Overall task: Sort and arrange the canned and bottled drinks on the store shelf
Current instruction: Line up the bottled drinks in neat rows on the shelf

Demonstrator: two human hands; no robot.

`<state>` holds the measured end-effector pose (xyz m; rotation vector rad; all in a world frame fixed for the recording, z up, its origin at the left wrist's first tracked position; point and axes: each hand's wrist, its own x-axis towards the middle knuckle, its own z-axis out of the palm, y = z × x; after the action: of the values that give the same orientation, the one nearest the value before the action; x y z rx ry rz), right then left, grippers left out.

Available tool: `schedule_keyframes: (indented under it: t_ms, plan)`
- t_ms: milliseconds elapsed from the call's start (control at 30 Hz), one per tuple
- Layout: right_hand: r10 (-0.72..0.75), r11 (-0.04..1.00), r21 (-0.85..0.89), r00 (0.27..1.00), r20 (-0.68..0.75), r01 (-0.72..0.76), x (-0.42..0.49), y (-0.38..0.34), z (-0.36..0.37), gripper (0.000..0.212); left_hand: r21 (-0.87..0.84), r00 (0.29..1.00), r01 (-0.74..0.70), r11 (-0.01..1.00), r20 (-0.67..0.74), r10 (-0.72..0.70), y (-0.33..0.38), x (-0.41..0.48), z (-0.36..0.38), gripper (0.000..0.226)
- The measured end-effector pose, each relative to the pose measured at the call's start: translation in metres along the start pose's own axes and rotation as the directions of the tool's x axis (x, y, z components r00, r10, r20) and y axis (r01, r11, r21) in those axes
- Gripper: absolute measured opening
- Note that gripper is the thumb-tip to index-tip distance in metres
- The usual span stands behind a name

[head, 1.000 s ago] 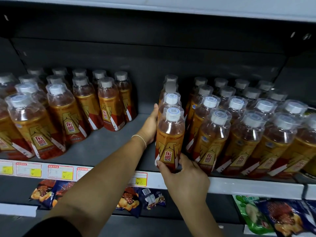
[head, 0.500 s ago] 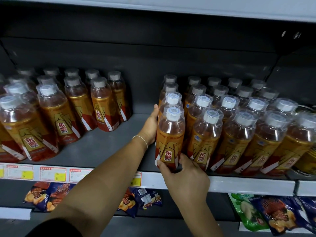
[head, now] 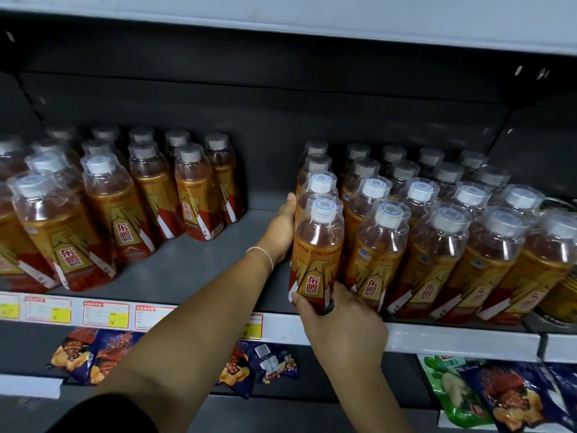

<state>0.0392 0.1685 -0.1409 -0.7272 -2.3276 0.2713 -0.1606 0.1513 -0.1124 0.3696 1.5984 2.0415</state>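
Bottles of amber drink with gold and red labels fill the grey shelf [head: 187,270] in two blocks, with a bare strip of shelf between them. At 9 o'clock from that strip stands the left block [head: 103,207], several rows deep with white caps under clear plastic hoods; at 3 o'clock stands the right block [head: 437,239], packed tight, its rows running back toward the dark rear wall. The front bottle [head: 317,254] of the right block's leftmost column stands upright at the shelf's front edge, just beside its neighbour at 3 o'clock. The person's right hand [head: 343,326] comes up from 6 o'clock and holds this bottle at its base, thumb on the label's lower left, the other fingers wrapped round the far side, where I cannot see them fully. The left hand [head: 279,232], a thin bracelet [head: 262,256] on its wrist, reaches in across the bare strip and lies flat against the left side of the column behind the front bottle, fingers together and pointing toward 12 o'clock; the fingertips are hidden by the bottles. At the far 3 o'clock edge a can [head: 559,295] shows partly behind the last bottles. Price tags [head: 106,314] in white, red and yellow line the shelf's front rail, and snack bags [head: 259,364] lie on the shelf below at 6 o'clock.
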Motion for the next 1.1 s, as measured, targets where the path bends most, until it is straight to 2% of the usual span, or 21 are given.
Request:
schedule_keyframes:
  t_ms: [100, 167, 233, 333, 500, 633, 733, 800, 933, 1033, 1100]
  plan:
    - [0.021, 1.000, 0.002, 0.999, 0.034, -0.021, 0.000, 0.000, -0.001, 0.049, 0.277, 0.974, -0.116, 0.954, -0.159, 0.164, 0.004, -0.012, 0.000, 0.045]
    - [0.038, 0.999, 0.021, 0.998, 0.052, -0.039, 0.000, 0.001, -0.001, 0.048, 0.299, 0.964, -0.135, 0.945, -0.182, 0.195, 0.003, -0.022, 0.003, 0.039]
    - [0.041, 0.998, 0.048, 0.998, 0.048, -0.044, 0.000, 0.001, 0.000, 0.047, 0.158, 0.988, -0.101, 0.982, -0.098, 0.118, -0.002, -0.037, 0.005, 0.038]
    - [0.045, 0.996, 0.079, 0.997, 0.066, -0.051, 0.001, 0.003, 0.001, 0.051, -0.068, 0.999, -0.019, 0.998, 0.025, 0.020, -0.011, -0.051, 0.007, 0.049]
    - [0.047, 0.995, 0.082, 0.995, 0.087, -0.054, 0.002, 0.003, -0.001, 0.052, -0.102, 1.000, -0.020, 0.995, 0.005, 0.021, -0.006, -0.059, 0.015, 0.050]
    - [0.028, 0.992, 0.116, 0.991, 0.134, -0.043, 0.001, 0.005, -0.003, 0.056, -0.078, 0.996, -0.080, 0.994, -0.043, 0.077, -0.012, -0.063, 0.014, 0.041]
    - [0.000, 0.979, 0.206, 0.997, 0.078, -0.017, -0.006, 0.010, -0.002, 0.050, -0.115, 0.994, -0.099, 0.988, -0.058, 0.093, -0.023, -0.070, 0.012, 0.043]
    - [-0.009, 0.975, 0.223, 1.000, 0.024, 0.004, -0.012, 0.012, -0.001, 0.044, -0.104, 0.996, -0.080, 0.991, -0.056, 0.074, -0.031, -0.076, 0.011, 0.053]
    - [-0.021, 0.967, 0.255, 1.000, 0.007, 0.019, -0.014, 0.015, -0.001, 0.043, -0.041, 0.998, -0.062, 0.997, -0.033, 0.061, -0.036, -0.087, 0.012, 0.092]
    - [-0.022, 0.961, 0.277, 1.000, 0.004, 0.020, -0.010, 0.013, 0.001, 0.041, 0.020, 0.996, -0.070, 0.997, -0.048, 0.071, -0.036, -0.087, 0.012, 0.102]
    - [-0.030, 0.961, 0.276, 0.999, -0.011, 0.032, -0.009, 0.012, 0.003, 0.041, 0.060, 0.994, -0.075, 0.995, -0.076, 0.079, -0.036, -0.087, 0.013, 0.099]
